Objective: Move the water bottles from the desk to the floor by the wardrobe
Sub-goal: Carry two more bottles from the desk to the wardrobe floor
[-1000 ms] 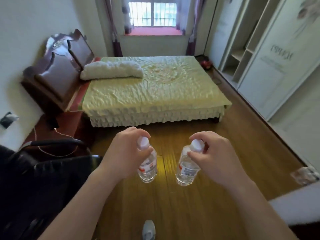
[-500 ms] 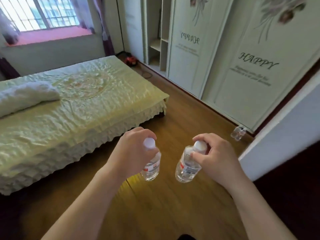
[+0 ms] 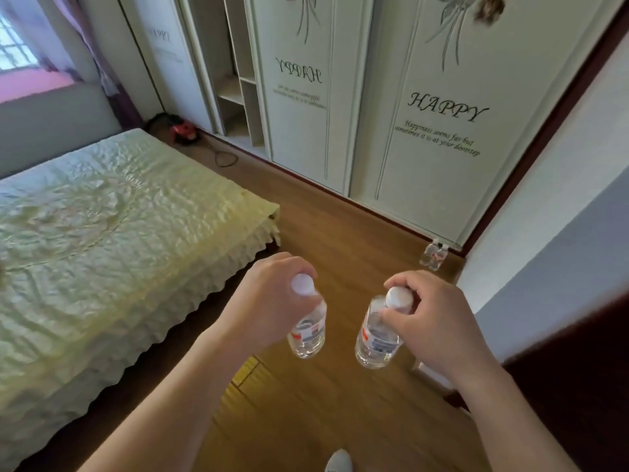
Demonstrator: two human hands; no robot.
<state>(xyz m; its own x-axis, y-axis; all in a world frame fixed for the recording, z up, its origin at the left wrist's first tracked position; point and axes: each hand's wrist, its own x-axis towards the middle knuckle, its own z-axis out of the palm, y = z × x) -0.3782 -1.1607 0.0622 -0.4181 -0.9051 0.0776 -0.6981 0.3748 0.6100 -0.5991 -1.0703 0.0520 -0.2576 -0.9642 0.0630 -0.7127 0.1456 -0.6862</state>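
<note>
Carrying step — left hand (image 3: 272, 301) and right hand (image 3: 429, 321) each clasp a water bottle (image 3: 308, 332) by its neck; next, set them beside the bottles on the floor (image 3: 433, 254) at right of centre, by the wardrobe (image 3: 442, 165).

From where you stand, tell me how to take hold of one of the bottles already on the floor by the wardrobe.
Grip a floor bottle at its neck just under the cap, coming straight down from above. They stand upright and close together against the wardrobe base, near the corner wall, so the sides look crowded and the tops stay free. Both hands are already full, though.
</note>
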